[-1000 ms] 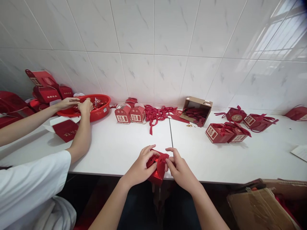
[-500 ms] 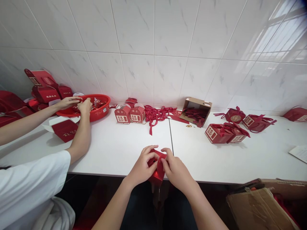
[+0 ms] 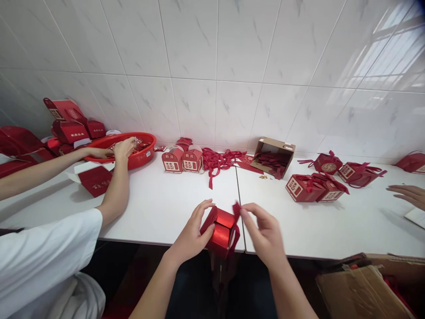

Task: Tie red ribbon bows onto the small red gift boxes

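At the table's front edge, my left hand point(image 3: 195, 230) grips a small red gift box point(image 3: 222, 231) by its left side, thumb on top and fingers behind. The box's shiny red top flaps face up, with a narrow dark gap between them. My right hand point(image 3: 264, 226) pinches the end of a dark red ribbon point(image 3: 236, 209) between thumb and index finger. This ribbon hangs down along the box's right side. Farther back on the table lies a tangled heap of red ribbons point(image 3: 221, 160).
On the left, a co-worker's hands point(image 3: 123, 148) reach into a red plastic basin point(image 3: 151, 144) beside an open red box point(image 3: 96, 179). A cardboard box point(image 3: 288, 153) holds dark red pieces. Ribboned boxes point(image 3: 303, 188) stand right. Another person's hand point(image 3: 410, 195) enters at right, above a large carton point(image 3: 355, 292).
My right hand has moved right, away from the box, drawing the ribbon out. The box's top now shows. Another person's hand has come in at the right edge.
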Tool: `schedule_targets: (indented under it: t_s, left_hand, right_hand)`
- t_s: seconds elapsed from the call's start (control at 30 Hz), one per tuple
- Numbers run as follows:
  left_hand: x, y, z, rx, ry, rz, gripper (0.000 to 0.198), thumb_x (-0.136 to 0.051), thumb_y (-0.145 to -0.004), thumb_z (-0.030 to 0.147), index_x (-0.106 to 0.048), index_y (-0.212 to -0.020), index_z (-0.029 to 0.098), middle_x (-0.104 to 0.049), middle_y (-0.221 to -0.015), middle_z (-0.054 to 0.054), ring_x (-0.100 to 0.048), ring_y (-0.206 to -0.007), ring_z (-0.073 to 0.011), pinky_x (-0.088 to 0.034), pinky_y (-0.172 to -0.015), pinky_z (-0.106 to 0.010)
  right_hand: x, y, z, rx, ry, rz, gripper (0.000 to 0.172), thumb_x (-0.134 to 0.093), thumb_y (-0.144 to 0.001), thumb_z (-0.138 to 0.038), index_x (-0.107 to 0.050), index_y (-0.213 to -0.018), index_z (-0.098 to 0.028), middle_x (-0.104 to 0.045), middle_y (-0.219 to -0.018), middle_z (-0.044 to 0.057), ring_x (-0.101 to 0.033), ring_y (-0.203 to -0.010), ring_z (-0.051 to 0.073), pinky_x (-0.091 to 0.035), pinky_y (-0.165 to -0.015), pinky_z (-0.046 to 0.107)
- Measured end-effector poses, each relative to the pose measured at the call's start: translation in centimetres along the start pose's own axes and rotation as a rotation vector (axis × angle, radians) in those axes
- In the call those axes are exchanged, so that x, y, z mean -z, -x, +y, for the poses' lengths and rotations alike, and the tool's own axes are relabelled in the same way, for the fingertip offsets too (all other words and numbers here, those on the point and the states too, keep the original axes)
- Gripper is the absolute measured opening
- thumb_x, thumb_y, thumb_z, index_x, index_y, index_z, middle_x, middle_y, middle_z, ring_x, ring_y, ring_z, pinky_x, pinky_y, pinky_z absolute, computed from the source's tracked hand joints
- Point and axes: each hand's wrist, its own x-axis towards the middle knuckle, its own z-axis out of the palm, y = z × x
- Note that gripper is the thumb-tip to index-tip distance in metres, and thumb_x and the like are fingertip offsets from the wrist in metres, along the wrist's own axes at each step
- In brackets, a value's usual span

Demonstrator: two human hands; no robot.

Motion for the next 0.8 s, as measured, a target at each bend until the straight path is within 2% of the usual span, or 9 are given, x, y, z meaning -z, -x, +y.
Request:
schedule_targets:
  t_s: [0.07,0.1,0.17,0.23,0.33,0.37,0.43,0.53,0.8]
  left_hand:
    - [-0.3,0.2,-0.8,0.073,0.114,0.021,0.042,-0.047,-0.089,0.030,-0.040,-0.130,0.030,-0.040,-0.142,-0.004,-0.032,-0.135,-0.0209,-0.025,-0.113,-0.041]
    - [-0.5,0.2,-1.1,0.110,0.211,0.044,0.040,-0.047,-0.089,0.031,-0.042,-0.129,0.029,-0.041,-0.141,-0.004,-0.034,-0.134,-0.0209,-0.027,-0.112,-0.040]
    - [-0.9,0.3,-1.5,0.187,0.438,0.101,0.037,-0.048,-0.088,0.032,-0.046,-0.125,0.026,-0.045,-0.139,-0.005,-0.036,-0.133,-0.0217,-0.032,-0.109,-0.037]
    - [-1.3,0.3,-1.4,0.265,0.643,0.165,0.036,-0.051,-0.086,0.030,-0.050,-0.121,0.023,-0.048,-0.137,-0.007,-0.038,-0.132,-0.0233,-0.037,-0.105,-0.036]
    - [-1.7,0.4,-0.9,0.336,0.826,0.234,0.037,-0.054,-0.081,0.025,-0.053,-0.118,0.020,-0.052,-0.133,-0.008,-0.043,-0.128,-0.0253,-0.043,-0.098,-0.035]
    - [-1.7,0.4,-0.7,0.345,0.859,0.246,0.038,-0.054,-0.080,0.024,-0.054,-0.118,0.020,-0.053,-0.131,-0.008,-0.045,-0.126,-0.0254,-0.044,-0.097,-0.034]
    - [-1.8,0.5,-0.4,0.351,0.895,0.260,0.038,-0.055,-0.079,0.024,-0.055,-0.117,0.020,-0.055,-0.129,-0.008,-0.047,-0.124,-0.0250,-0.044,-0.096,-0.033]
    - [-1.9,0.6,0.1,0.353,0.911,0.269,0.037,-0.056,-0.079,0.025,-0.056,-0.116,0.020,-0.055,-0.128,-0.008,-0.049,-0.122,-0.0253,-0.044,-0.095,-0.034]
    - [-2.7,1.1,0.2,0.349,0.872,0.216,0.041,-0.055,-0.081,0.026,-0.050,-0.122,0.023,-0.051,-0.134,-0.008,-0.043,-0.128,-0.0234,-0.041,-0.101,-0.034]
  right_hand:
    - [1.3,1.0,-2.2,0.140,-0.141,0.184,0.013,-0.049,-0.090,-0.021,-0.061,-0.085,-0.022,-0.061,-0.077,0.003,-0.057,-0.073,0.017,-0.046,-0.065,0.030]
    - [1.8,1.4,-3.0,0.209,-0.207,0.243,0.014,-0.047,-0.090,-0.022,-0.060,-0.084,-0.022,-0.058,-0.074,0.003,-0.057,-0.073,0.018,-0.047,-0.066,0.032]
    - [2.2,1.7,-3.7,0.255,-0.231,0.298,0.018,-0.045,-0.091,-0.025,-0.057,-0.078,-0.023,-0.055,-0.073,0.003,-0.056,-0.075,0.020,-0.047,-0.069,0.035]
    - [1.6,1.2,-3.0,0.169,-0.101,0.229,0.021,-0.043,-0.091,-0.027,-0.054,-0.074,-0.022,-0.057,-0.082,0.007,-0.057,-0.086,0.023,-0.046,-0.076,0.039]
    - [-0.6,-0.1,-0.2,-0.022,0.176,-0.069,0.019,-0.042,-0.090,-0.030,-0.055,-0.078,-0.022,-0.054,-0.112,0.012,-0.050,-0.110,0.025,-0.042,-0.091,0.043]
    - [-1.4,-0.4,0.8,-0.063,0.241,-0.164,0.019,-0.042,-0.090,-0.030,-0.056,-0.080,-0.022,-0.052,-0.118,0.012,-0.046,-0.117,0.026,-0.040,-0.095,0.044]
    - [-2.8,-0.7,2.5,-0.107,0.331,-0.271,0.019,-0.042,-0.090,-0.028,-0.057,-0.081,-0.021,-0.049,-0.123,0.012,-0.041,-0.123,0.026,-0.036,-0.100,0.046]
    - [-3.8,-0.7,3.5,-0.124,0.406,-0.312,0.019,-0.042,-0.090,-0.025,-0.059,-0.083,-0.020,-0.049,-0.125,0.013,-0.041,-0.124,0.026,-0.035,-0.101,0.047]
    - [-4.1,-1.1,3.7,-0.127,0.532,-0.336,0.020,-0.043,-0.089,-0.023,-0.062,-0.084,-0.019,-0.052,-0.124,0.012,-0.042,-0.122,0.027,-0.034,-0.099,0.048]
